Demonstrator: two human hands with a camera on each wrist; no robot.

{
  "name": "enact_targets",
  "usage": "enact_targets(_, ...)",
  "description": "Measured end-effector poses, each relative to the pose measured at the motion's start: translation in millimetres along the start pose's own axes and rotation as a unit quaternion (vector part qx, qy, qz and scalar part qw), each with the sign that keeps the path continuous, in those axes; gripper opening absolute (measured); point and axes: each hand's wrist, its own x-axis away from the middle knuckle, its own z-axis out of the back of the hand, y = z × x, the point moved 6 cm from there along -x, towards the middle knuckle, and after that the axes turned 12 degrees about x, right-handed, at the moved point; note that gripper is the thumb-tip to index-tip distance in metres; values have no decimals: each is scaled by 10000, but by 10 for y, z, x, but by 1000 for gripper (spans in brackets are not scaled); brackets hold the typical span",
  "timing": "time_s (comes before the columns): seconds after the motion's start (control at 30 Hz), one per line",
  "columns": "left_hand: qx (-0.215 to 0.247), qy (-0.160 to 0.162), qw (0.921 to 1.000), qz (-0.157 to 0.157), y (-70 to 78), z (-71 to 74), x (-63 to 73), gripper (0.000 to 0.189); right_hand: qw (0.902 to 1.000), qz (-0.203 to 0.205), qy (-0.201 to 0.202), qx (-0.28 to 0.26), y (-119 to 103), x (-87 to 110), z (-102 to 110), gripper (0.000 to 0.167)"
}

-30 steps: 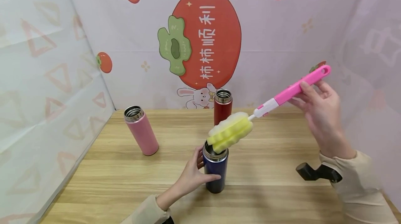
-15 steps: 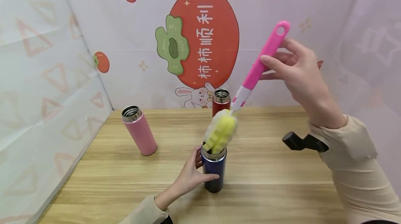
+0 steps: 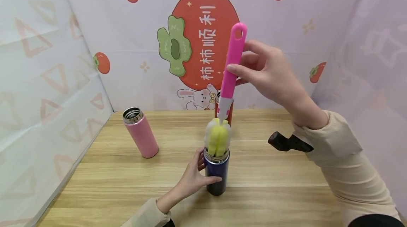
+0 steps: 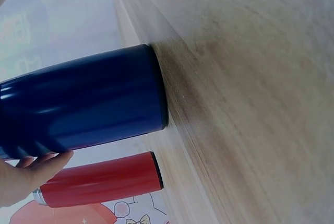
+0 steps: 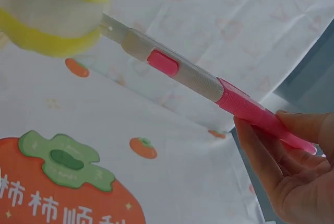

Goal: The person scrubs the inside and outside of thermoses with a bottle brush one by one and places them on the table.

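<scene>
My left hand (image 3: pixel 193 176) grips a dark blue flask (image 3: pixel 217 174) that stands upright and uncapped on the table; the left wrist view shows the flask's body (image 4: pixel 94 96) and its black base on the wood. Above it, my right hand (image 3: pixel 267 70) pinches the pink handle of a bottle brush (image 3: pixel 231 61) between thumb and fingers. The brush is almost vertical. Its yellow and white sponge head (image 3: pixel 217 136) has its lower end in the flask's mouth, and that end is hidden by the rim. In the right wrist view the thumb and fingers hold the pink handle (image 5: pixel 255 114).
A pink flask (image 3: pixel 141 133) without a lid stands at the left. Behind the brush is a red flask (image 3: pixel 229 112), partly covered in the head view. Printed cloth (image 3: pixel 152 85) hangs at the back and sides of the wooden table (image 3: pixel 267 191).
My right hand has moved left and swung the brush from a slant to nearly upright over the blue flask. The sponge's lower end has gone into the mouth. The left hand stays put.
</scene>
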Motion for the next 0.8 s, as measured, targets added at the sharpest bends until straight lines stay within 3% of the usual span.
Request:
enact_targets(0.17,-34,-8,10000,61,67,-16,12,76,9999,74,-133,32,-1,41,-72,33)
enact_targets(0.8,-90,58,9998,166,45,-4,10,75,9996,68,-217,190,119,250,-311,32)
